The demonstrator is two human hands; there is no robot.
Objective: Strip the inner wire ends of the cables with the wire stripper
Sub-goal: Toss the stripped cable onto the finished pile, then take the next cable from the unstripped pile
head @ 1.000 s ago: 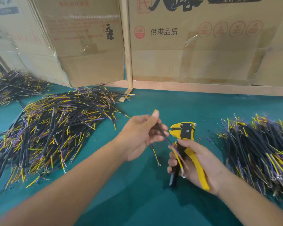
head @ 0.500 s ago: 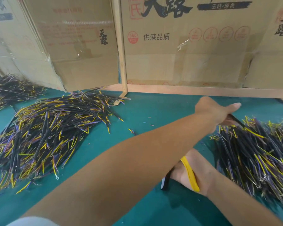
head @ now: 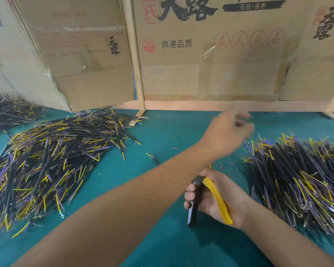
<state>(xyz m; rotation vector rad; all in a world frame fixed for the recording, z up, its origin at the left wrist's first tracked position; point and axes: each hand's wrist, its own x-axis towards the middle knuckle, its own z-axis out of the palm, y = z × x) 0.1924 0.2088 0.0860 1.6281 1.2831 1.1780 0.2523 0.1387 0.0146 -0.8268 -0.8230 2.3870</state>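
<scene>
Cables [head: 301, 182] look light and floppy; pinch one mid-sheath. Left hand [head: 228, 132] blurs, fingers unclear; right hand [head: 216, 201] grips wire stripper [head: 219, 199].

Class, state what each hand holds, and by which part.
Right hand grips the yellow-and-black wire stripper by its handles; left hand is blurred, seemingly holding nothing.

The left hand [head: 228, 132] was blurred, so its fingers could not be read. The left forearm hid the head of the wire stripper [head: 210, 197]. The right pile of cables [head: 297, 180] was cut off by the right edge.
</scene>
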